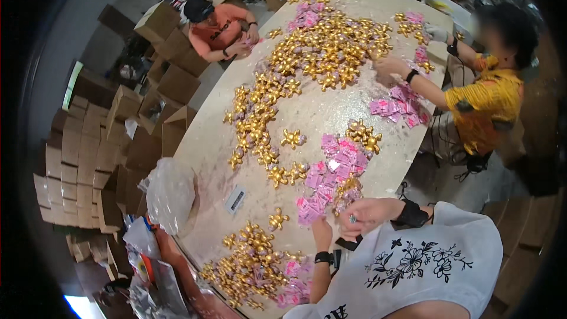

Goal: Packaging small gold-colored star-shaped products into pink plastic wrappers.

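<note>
My left hand (322, 231) is at the near edge of a heap of pink packets (339, 159), its fingertips against the lowest ones. How those fingers are bent is too small to make out. To its right my right hand (367, 214) is closed, fingers curled in, with a small shiny spot at the fingers; what it holds, if anything, cannot be made out. Just beyond it lie gold figures with stubby limbs (348, 192). A single gold figure (279, 218) lies left of my left hand. Both my wrists wear black bands.
A gold figure pile (242, 266) lies near left, a larger one (331, 44) farther up the table (215, 142). A clear plastic bag (171, 192) and a grey-white rectangular object (235, 199) are left. Co-workers in orange (221, 32) and yellow (484, 94) work alongside. Cardboard boxes (82, 153) are stacked left.
</note>
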The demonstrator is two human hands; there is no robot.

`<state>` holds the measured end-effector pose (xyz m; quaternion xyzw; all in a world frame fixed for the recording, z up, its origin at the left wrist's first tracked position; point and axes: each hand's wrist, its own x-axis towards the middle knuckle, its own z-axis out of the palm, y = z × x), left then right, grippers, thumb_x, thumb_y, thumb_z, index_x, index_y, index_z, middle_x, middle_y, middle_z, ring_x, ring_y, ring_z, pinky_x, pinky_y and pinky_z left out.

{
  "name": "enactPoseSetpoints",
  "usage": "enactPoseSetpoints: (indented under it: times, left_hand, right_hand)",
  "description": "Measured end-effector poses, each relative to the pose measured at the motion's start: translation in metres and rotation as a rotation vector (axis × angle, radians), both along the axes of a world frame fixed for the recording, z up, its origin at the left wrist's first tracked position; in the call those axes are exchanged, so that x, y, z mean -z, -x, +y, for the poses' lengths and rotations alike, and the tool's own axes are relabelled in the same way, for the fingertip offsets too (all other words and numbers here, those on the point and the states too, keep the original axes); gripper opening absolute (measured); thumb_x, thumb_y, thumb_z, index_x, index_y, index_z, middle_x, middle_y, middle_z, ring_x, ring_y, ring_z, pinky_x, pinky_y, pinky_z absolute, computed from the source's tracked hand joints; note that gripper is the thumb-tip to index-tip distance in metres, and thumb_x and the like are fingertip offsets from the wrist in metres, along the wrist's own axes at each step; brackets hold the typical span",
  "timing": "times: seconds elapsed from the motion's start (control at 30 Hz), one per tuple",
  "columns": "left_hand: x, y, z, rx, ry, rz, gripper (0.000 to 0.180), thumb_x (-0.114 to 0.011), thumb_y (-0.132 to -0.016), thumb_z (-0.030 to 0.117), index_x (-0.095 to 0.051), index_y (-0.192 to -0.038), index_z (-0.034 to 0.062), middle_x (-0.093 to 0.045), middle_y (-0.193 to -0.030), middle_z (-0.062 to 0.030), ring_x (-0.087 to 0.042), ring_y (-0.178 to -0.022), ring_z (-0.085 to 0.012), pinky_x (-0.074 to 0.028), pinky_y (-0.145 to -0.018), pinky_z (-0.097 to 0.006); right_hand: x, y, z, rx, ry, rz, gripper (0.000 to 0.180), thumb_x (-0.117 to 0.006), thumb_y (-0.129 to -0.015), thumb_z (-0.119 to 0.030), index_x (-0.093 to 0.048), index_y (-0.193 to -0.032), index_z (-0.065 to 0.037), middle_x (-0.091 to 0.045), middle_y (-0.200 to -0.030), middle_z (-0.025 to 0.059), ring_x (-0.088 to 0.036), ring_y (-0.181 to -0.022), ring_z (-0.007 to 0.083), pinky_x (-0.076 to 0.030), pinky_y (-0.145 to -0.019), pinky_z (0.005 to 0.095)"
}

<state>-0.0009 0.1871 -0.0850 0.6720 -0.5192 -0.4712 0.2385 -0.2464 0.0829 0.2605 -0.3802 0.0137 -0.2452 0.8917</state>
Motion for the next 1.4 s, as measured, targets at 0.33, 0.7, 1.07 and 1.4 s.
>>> enactPoseSetpoints:
  times: [0.33, 0.7, 1.07, 1.4]
  left_hand:
    - [-0.116, -0.028, -0.121, 0.039, 0.393, -0.562, 0.05, -0.055, -0.08, 0.018, -0.044, -0.124, -0.0044, -0.047, -0.123, -0.0257, -0.041, -0.117, -0.0423, -0.032, -0.101, -0.047]
    - [-0.058, -0.006, -0.196, -0.027, -0.148, -0.663, 0.094, -0.064, -0.07, 0.058, -0.022, -0.143, 0.0168, -0.011, -0.143, -0.0332, -0.027, -0.128, -0.0451, -0.029, -0.105, -0.045]
    - [-0.054, -0.058, -0.142, -0.71, 0.106, 0.062, 0.03, -0.06, -0.077, 0.018, -0.057, -0.101, 0.0012, -0.058, -0.088, -0.0177, -0.055, -0.081, -0.0275, -0.045, -0.069, -0.04]
    - [-0.131, -0.027, -0.024, -0.925, 0.046, 1.277, 0.029, -0.057, -0.08, 0.006, -0.053, -0.109, 0.0029, -0.056, -0.099, -0.0118, -0.054, -0.082, -0.0202, -0.046, -0.072, -0.031]
  right_hand:
    - [-0.012, 0.029, -0.002, 0.135, 0.459, 0.021, 0.037, -0.039, -0.097, -0.034, -0.051, -0.091, -0.001, -0.048, -0.076, 0.0009, -0.044, -0.066, 0.0108, -0.038, -0.063, 0.0251]
    - [0.002, 0.068, -0.001, 0.463, 0.404, 0.192, 0.039, -0.037, -0.097, -0.036, -0.051, -0.091, 0.0, -0.049, -0.076, 0.0023, -0.044, -0.061, 0.0089, -0.038, -0.058, 0.0232]
    - [-0.001, 0.064, -0.029, 0.472, 0.448, 0.429, 0.034, -0.036, -0.099, -0.032, -0.048, -0.091, -0.002, -0.045, -0.075, 0.0008, -0.044, -0.07, 0.0111, -0.04, -0.067, 0.0258]
    - [0.025, 0.023, -0.019, 0.349, 0.529, 0.505, 0.026, -0.036, -0.098, -0.022, -0.048, -0.084, -0.003, -0.045, -0.073, 0.0019, -0.044, -0.068, 0.0118, -0.039, -0.065, 0.0267]
